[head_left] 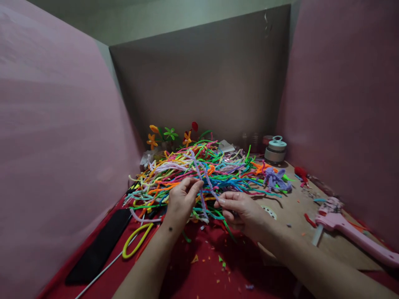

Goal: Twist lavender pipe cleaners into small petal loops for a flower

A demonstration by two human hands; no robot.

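Note:
Between my hands is a lavender pipe cleaner point(198, 169), its two lengths standing up and apart over the pile. My left hand point(183, 197) pinches one length between thumb and forefinger, and its lower end hangs below the fingers. The other length runs down to my right hand point(236, 207), which pinches its end. Whether the two lengths are one bent piece or two pieces, I cannot tell. Right behind the hands spreads a large heap of many-coloured pipe cleaners point(165, 168).
Pipe-cleaner flowers point(170, 133) stand behind the heap. At right are a purple pipe-cleaner bundle point(276, 179), a lidded jar point(275, 150) and a pink glue gun point(352, 232) on a brown board point(296, 216). A black phone-like slab point(99, 247) and yellow-handled scissors point(137, 241) lie left. Pink panels flank the table.

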